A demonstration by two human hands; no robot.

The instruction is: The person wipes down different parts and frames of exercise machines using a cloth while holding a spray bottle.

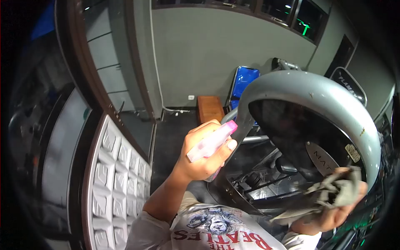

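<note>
My left hand [200, 160] is closed around a spray bottle, whose white and pink trigger head [212, 141] shows above my fist. Most of the bottle's body is hidden behind the hand. At the right, my right hand [339, 212] grips a crumpled grey-green cloth [333, 191], slightly blurred, with one corner hanging down to the left. Both hands are in front of a gym machine with a thick curved silver frame [308, 81]. The cloth is close to the machine's dark panel, near an oval badge [320, 156] lettered "MAT"; whether it touches is unclear.
A white panel with raised square shapes [114, 183] stands close on my left, beside a glass door [108, 54]. Beyond the machine are a wooden box [210, 108] and a blue chair [245, 81] against the grey wall [200, 50]. More gym equipment stands at the right.
</note>
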